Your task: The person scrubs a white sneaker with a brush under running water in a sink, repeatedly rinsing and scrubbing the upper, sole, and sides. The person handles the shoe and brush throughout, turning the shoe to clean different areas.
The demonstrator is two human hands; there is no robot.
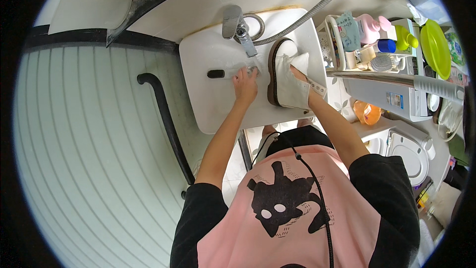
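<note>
A white canvas high-top shoe (292, 82) with a brown sole is tipped on its side at the right of the white washbasin (208, 109). My right hand (299, 74) reaches into its opening and holds it; most of the fingers are hidden by the canvas. Under the chrome faucet (245, 37), my left hand (246, 86) is low in the basin, fingers spread near the drain. A scrubbing brush (216, 74) with dark bristles lies bristles up just left of those fingers. Its pale handle runs towards them, and whether they grip it is unclear.
A grey corrugated hose (319, 5) arches over the basin's back rim. On the right, a white rack (336, 41) carries bottles and a hairbrush (382, 62), with a metal pole (372, 76) alongside. A black handle (163, 119) stands at the left; a toilet (407, 156) is lower right.
</note>
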